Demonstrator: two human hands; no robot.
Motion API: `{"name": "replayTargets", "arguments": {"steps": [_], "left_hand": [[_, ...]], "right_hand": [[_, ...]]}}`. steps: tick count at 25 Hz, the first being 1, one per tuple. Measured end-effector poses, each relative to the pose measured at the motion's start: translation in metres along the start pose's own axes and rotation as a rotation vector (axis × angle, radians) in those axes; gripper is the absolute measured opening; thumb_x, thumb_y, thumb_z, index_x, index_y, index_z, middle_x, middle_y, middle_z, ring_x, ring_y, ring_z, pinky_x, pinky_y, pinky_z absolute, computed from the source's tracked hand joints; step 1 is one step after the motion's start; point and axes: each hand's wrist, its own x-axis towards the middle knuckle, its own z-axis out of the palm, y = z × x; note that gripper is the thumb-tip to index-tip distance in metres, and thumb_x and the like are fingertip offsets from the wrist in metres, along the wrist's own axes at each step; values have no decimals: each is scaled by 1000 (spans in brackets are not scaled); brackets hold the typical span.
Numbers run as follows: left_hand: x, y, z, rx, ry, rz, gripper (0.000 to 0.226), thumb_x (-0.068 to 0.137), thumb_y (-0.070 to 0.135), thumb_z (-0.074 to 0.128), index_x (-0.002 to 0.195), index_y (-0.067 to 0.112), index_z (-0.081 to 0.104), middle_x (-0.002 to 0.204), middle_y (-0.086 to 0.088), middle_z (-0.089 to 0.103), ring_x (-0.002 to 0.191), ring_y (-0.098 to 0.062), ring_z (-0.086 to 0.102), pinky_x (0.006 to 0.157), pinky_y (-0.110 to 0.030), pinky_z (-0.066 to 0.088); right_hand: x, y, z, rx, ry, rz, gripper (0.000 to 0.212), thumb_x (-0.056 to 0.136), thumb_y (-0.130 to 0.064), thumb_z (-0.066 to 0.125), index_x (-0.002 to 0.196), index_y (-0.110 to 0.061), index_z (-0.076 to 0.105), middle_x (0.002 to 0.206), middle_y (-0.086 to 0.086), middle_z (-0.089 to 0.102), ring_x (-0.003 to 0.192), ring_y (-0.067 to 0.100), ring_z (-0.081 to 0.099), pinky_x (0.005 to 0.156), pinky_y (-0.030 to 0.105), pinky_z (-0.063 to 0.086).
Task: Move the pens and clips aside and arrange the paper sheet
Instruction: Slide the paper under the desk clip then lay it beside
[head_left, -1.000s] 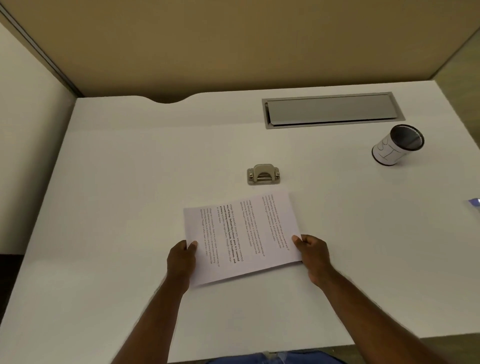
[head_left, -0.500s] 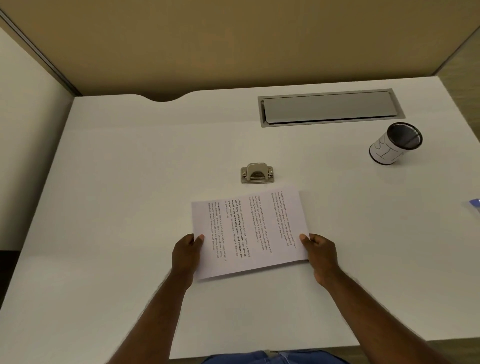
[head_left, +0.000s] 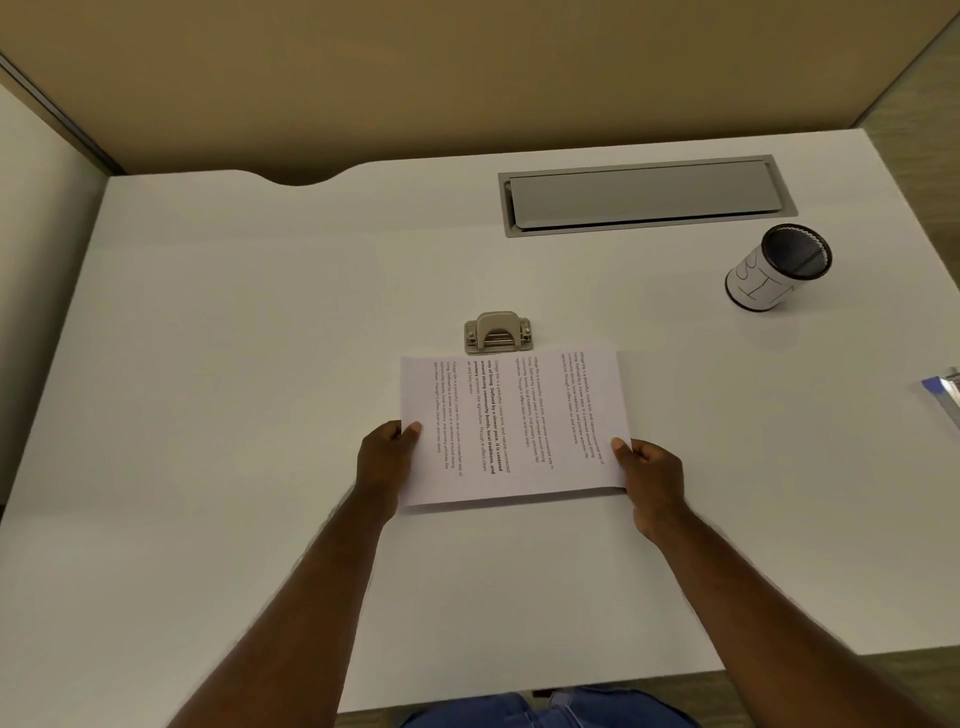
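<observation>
A printed paper sheet (head_left: 511, 423) lies sideways at the middle of the white desk (head_left: 208, 364), its text running top to bottom. My left hand (head_left: 387, 460) pinches its left edge with the thumb on top. My right hand (head_left: 647, 470) grips its right edge near the lower corner. The sheet's far edge sits just short of a metal hole punch (head_left: 497, 332). No pens or clips show on the desk, apart from a blue and silver object (head_left: 943, 387) cut off at the right edge.
A mesh pen cup (head_left: 776, 267) with a white label stands at the right. A grey cable hatch (head_left: 644, 195) is set into the desk at the back. Partition walls close the back and left sides.
Both hands have turned the sheet clockwise and pushed it away from me, so it now lies nearly square to the desk with its far edge close to the hole punch.
</observation>
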Motion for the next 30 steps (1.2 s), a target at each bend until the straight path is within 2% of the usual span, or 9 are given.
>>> {"name": "replayTargets", "arguments": {"steps": [6, 11, 14, 18, 23, 27, 30], "left_hand": [[11, 7, 3, 5, -4, -3, 31, 92, 25, 55, 88, -5, 60, 92, -18, 68, 79, -29, 59, 75, -44, 50], [18, 11, 3, 17, 1, 1, 32, 93, 25, 55, 89, -6, 61, 92, -17, 69, 80, -31, 60, 76, -43, 50], [21, 12, 4, 5, 1, 7, 33, 93, 25, 55, 90, -7, 61, 95, -18, 69, 79, -30, 59, 78, -45, 51], [25, 12, 4, -10, 8, -4, 32, 93, 25, 55, 93, -7, 62, 98, -19, 69, 84, -32, 62, 86, -50, 52], [28, 14, 2, -20, 10, -23, 27, 93, 27, 54, 94, 2, 65, 101, -15, 70, 95, -37, 65, 89, -49, 53], [31, 14, 1, 1, 15, -17, 30, 92, 27, 55, 93, -2, 63, 99, -18, 70, 88, -35, 64, 85, -49, 52], [33, 15, 1, 1, 15, -11, 30, 92, 27, 55, 92, -2, 63, 98, -17, 70, 86, -33, 63, 84, -47, 53]], "right_hand": [[6, -7, 4, -31, 23, -24, 36, 86, -22, 63, 55, -9, 53, 64, 6, 60, 60, 19, 46, 56, 27, 37], [9, -8, 7, -38, 21, -31, 36, 87, -23, 63, 70, 9, 59, 76, 15, 67, 66, 22, 53, 62, 32, 42], [10, -10, 8, -41, 27, -45, 34, 88, -23, 63, 69, 5, 60, 77, 13, 67, 65, 22, 53, 62, 31, 42], [12, -13, 10, -24, 35, -46, 32, 88, -24, 63, 77, 6, 64, 79, 10, 68, 65, 19, 55, 63, 30, 45], [12, -14, 12, -4, 28, -52, 27, 87, -23, 63, 73, 0, 64, 76, 6, 67, 64, 17, 56, 57, 25, 44], [14, -16, 13, -14, 36, -56, 25, 88, -24, 62, 73, -4, 64, 73, 1, 65, 60, 10, 54, 52, 18, 40], [16, -18, 15, -9, 31, -58, 24, 89, -24, 61, 75, -5, 65, 76, 1, 66, 61, 8, 56, 53, 19, 41]]}}
